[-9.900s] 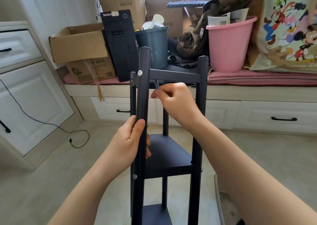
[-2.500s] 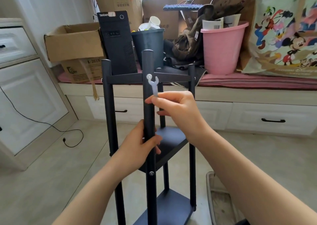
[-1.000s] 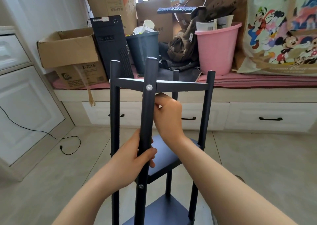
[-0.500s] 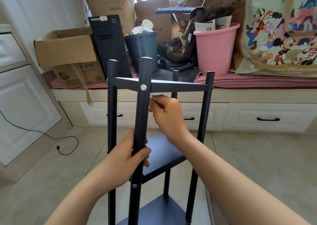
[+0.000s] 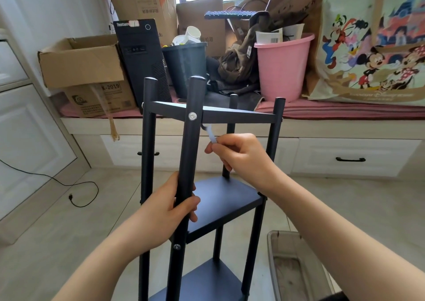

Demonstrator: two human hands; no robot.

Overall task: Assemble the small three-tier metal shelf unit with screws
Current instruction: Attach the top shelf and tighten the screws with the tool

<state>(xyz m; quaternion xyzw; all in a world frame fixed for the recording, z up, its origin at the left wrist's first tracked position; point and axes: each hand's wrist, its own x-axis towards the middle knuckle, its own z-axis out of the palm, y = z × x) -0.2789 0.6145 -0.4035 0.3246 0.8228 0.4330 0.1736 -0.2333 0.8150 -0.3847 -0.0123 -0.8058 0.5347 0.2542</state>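
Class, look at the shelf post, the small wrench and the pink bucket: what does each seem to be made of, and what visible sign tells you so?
Post: probably metal with a matte black coating; a smooth, even tube with a shiny screw head through it.
Wrench: looks like thin, flat bright metal, pale and reflective, though plastic can't be excluded.
Bucket: plastic, uniform pink, with a moulded rolled rim and a soft sheen.

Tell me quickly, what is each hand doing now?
Left hand: closed around the nearest shelf post.
Right hand: pinching the small white wrench, which reaches up under the top shelf.
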